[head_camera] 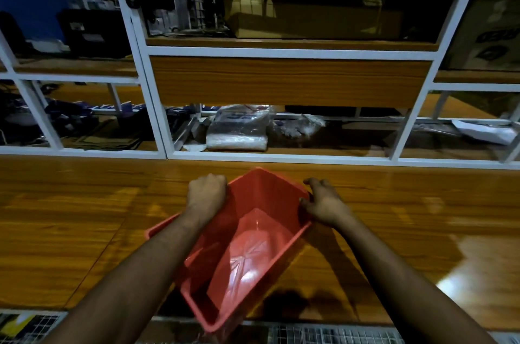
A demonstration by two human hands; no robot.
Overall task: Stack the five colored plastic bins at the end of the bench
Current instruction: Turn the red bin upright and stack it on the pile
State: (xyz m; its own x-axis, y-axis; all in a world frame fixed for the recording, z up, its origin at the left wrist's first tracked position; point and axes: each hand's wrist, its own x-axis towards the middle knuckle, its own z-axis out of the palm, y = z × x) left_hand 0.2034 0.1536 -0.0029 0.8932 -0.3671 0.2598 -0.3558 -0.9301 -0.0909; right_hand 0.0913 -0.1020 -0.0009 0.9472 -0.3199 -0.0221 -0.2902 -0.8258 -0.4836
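Your left hand [207,191] is curled over the far left rim of the red bin [247,242], fingers wrapped onto the outer wall — a grip that lets you steer the tilt rather than merely bear weight. The bin itself hangs above the near edge of the wooden bench [84,203], tipped so its open mouth faces you and its bottom points away, probably so you can see inside and line it up for nesting. Your right hand [323,204] clasps the opposite rim, thumb inside and fingers outside, balancing the load evenly. No other colored bins show here, so the stack's place — presumably toward one end of the bench — cannot be told.
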